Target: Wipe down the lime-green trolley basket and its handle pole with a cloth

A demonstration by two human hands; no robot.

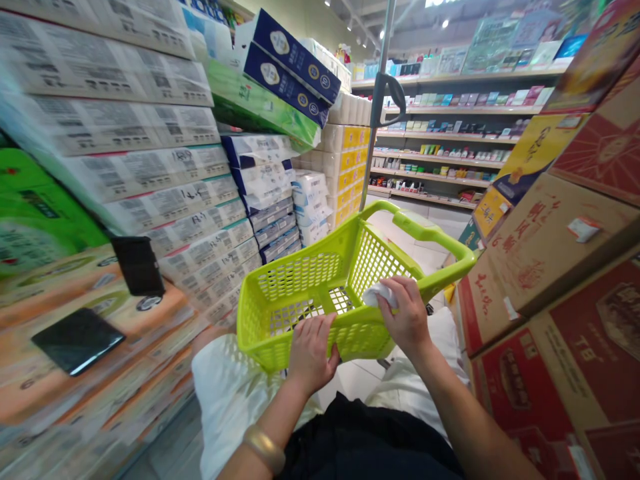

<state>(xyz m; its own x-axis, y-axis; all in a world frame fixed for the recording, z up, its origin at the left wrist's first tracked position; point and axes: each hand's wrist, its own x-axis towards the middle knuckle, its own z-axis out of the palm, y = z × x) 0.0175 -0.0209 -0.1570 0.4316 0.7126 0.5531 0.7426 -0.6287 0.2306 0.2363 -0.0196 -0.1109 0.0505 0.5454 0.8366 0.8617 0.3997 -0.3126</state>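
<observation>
Lime-green basket [305, 277] held up between both hands, right here in the shop aisle!

The left hand [311, 353] has its grip clamped on the near rim, the right hand [406, 317] pinching a crumpled white wad [379, 295] just inside the basket, with toilet paper packs [150, 127] stacked left and cardboard boxes [550, 247] right.

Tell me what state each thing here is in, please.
lime-green plastic basket, held up, tilted
crumpled white item, pinched above the basket
left hand, gripping the basket's rim
right hand, closed on the white item
gold bangle, worn on the left wrist
printed cardboard cartons, stacked, closed
wrapped paper packs, stacked high
</observation>
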